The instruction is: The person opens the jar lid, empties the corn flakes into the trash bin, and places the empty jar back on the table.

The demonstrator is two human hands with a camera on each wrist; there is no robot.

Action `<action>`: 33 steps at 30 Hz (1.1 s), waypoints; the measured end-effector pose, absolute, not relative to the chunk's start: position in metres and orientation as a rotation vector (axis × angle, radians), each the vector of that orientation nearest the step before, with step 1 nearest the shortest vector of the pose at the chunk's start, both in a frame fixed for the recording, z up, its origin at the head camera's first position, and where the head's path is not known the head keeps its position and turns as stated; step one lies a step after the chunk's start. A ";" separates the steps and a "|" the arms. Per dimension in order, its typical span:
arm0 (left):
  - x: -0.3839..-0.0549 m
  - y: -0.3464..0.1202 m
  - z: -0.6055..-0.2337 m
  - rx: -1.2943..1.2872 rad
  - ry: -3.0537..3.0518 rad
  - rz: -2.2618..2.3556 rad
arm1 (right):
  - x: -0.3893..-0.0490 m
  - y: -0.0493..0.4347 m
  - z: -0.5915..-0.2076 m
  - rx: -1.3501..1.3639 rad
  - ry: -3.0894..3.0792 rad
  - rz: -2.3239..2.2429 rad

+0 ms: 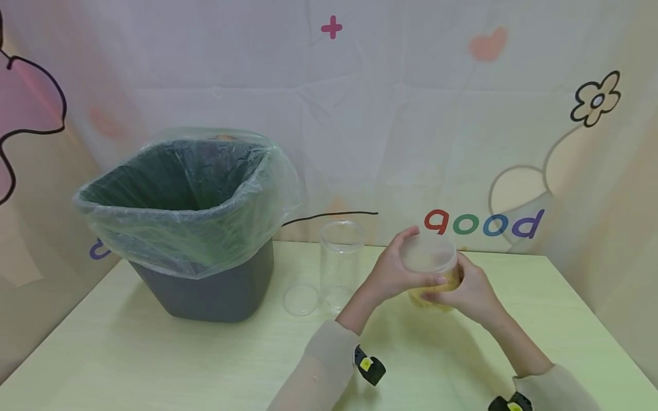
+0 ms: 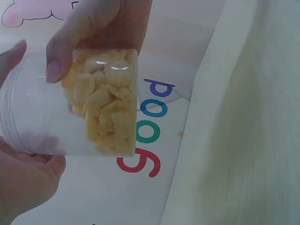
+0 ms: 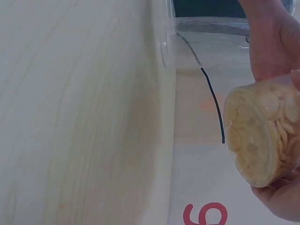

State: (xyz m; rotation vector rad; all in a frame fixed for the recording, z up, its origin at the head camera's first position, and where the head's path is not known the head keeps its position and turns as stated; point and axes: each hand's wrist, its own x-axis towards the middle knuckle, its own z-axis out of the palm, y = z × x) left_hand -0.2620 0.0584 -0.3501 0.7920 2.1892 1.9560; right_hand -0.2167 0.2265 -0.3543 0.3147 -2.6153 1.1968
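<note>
Both hands hold a clear plastic jar [image 2: 110, 108] part-filled with yellowish, chip-like pieces, raised above the table. Its translucent lid [image 1: 428, 251] sits on top. My left hand [image 1: 393, 271] grips the upper part of the jar, near the lid. Lower on the other side, my right hand [image 1: 475, 288] curls round the body. The right wrist view shows the jar's base [image 3: 248, 136] hanging free, with pieces packed against it. To the left, a tall clear jar [image 1: 341, 262] stands on the table, and a round clear lid [image 1: 300, 299] lies beside it.
A dark grey bin [image 1: 216, 294] lined with a translucent green bag [image 1: 205, 245] stands at the left of the pale table [image 1: 180, 365]. Behind the table hangs a printed white cloth [image 1: 360, 125], with coloured letters near its lower edge.
</note>
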 end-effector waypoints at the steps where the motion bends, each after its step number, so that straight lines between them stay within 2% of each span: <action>1: -0.262 0.058 -0.350 0.803 2.162 1.964 | -0.216 0.227 -0.354 0.325 -2.618 1.196; 14: -0.263 0.062 -0.354 0.817 2.120 2.039 | -0.213 0.232 -0.352 0.345 -2.631 1.235; 33: -0.240 0.090 -0.352 0.286 2.458 2.213 | -0.213 0.222 -0.354 0.177 -2.639 1.108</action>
